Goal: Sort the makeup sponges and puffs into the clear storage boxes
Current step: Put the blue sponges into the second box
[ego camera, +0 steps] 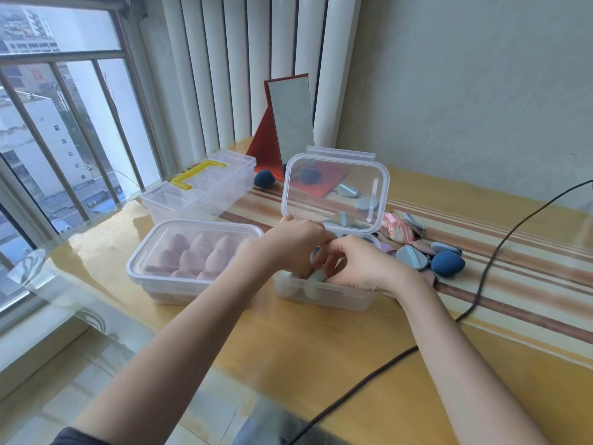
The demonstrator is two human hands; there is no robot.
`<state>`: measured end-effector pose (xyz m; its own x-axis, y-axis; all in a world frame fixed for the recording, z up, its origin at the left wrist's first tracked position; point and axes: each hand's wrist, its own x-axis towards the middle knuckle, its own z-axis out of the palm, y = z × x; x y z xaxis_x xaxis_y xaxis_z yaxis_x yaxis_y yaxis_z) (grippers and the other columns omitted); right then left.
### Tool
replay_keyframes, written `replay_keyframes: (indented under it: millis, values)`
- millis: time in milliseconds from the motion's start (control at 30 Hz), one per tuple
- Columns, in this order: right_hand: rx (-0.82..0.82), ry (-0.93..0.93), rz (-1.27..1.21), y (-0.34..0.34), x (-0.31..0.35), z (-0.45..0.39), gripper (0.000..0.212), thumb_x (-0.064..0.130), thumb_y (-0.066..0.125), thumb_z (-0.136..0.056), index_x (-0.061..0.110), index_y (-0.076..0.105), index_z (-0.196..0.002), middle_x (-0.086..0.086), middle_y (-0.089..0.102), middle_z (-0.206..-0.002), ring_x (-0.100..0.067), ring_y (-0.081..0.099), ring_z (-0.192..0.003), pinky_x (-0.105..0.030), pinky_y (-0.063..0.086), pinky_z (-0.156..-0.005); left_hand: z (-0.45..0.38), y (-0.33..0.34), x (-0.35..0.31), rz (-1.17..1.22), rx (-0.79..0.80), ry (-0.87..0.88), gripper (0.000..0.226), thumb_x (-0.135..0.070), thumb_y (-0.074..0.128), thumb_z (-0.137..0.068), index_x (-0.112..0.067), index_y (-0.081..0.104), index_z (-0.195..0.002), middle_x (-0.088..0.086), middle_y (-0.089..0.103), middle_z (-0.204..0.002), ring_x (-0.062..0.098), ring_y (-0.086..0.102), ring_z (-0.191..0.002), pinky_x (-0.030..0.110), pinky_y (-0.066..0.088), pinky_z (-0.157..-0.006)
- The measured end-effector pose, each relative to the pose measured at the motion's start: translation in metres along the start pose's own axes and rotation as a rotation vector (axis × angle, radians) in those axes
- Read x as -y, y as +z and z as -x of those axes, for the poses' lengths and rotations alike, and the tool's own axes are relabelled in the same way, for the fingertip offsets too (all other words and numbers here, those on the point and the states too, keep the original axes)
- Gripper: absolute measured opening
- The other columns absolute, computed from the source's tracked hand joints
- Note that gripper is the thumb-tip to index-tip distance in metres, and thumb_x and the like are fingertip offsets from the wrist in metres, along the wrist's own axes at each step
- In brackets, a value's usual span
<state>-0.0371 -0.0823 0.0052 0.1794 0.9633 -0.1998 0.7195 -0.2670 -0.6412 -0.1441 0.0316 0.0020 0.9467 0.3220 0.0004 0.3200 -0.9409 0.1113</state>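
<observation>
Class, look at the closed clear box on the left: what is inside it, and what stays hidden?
Inside the closed clear box, pink teardrop sponges show through the lid in rows. The left hand covers its right end, so the full count cannot be seen.

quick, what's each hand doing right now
Left hand: fingers curled down in the open box; hold cannot be told.
Right hand: pinches a pale green sponge.

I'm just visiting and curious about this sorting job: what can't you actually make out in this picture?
- Head view: the open box interior; both hands hide most of it.
- Head view: the left hand fingertips, tucked behind the right hand, so its grip is unclear.
- Head view: the puffs heaped on the table, overlapping, too small to count.
- Head view: the black cable, cut off by the right edge.
</observation>
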Motion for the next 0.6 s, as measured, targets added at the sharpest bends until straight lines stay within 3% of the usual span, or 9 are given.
replay_keyframes:
  millis: [133,300,367,467,600]
  values:
    - [0.005,-0.007,-0.016,0.003,0.000,-0.001,0.012,0.018,0.071,-0.080,0.026,0.071,-0.089,0.010,0.063,-0.078,-0.005,0.055,-0.064,-0.015,0.045,-0.059,0.003,0.003,0.002,0.091,-0.085,0.001,0.026,-0.011,0.064,-0.074,-0.017,0.059,-0.099,-0.002,0.054,-0.098,0.017,0.047,-0.085,0.030,0.027,-0.076]
    - [-0.094,-0.015,-0.110,0.010,0.000,-0.004,0.032,0.014,0.075,-0.075,0.032,0.060,-0.096,0.006,0.068,-0.091,-0.010,0.064,-0.076,-0.026,0.054,-0.075,0.001,-0.004,0.011,0.234,0.017,-0.077,0.026,-0.006,0.063,-0.072,-0.018,0.060,-0.095,-0.007,0.060,-0.093,0.018,0.059,-0.091,0.036,0.052,-0.078]
    - [-0.064,-0.019,-0.123,0.007,-0.002,-0.003,0.038,0.012,0.076,-0.074,0.029,0.054,-0.099,0.006,0.068,-0.094,-0.013,0.067,-0.085,-0.030,0.055,-0.079,0.004,-0.011,0.011,0.333,0.091,-0.083,0.028,-0.001,0.062,-0.073,-0.019,0.057,-0.094,-0.012,0.057,-0.096,0.017,0.060,-0.099,0.031,0.051,-0.082]
    - [-0.012,0.031,-0.109,-0.005,-0.004,0.001,0.026,0.003,0.069,-0.080,0.018,0.056,-0.097,-0.001,0.073,-0.093,-0.016,0.070,-0.084,-0.031,0.059,-0.076,0.010,-0.017,0.012,0.357,0.145,-0.080,0.043,0.004,0.060,-0.075,-0.020,0.062,-0.111,-0.008,0.059,-0.110,0.010,0.054,-0.109,0.029,0.048,-0.092]
    - [-0.265,0.127,-0.167,-0.016,-0.002,-0.003,0.023,-0.007,0.046,-0.090,0.013,0.056,-0.086,-0.008,0.072,-0.086,-0.018,0.073,-0.071,-0.034,0.061,-0.071,0.015,-0.014,0.017,0.348,0.106,-0.085,0.054,0.002,0.060,-0.077,-0.025,0.060,-0.123,-0.005,0.059,-0.122,0.010,0.052,-0.110,0.024,0.045,-0.091]
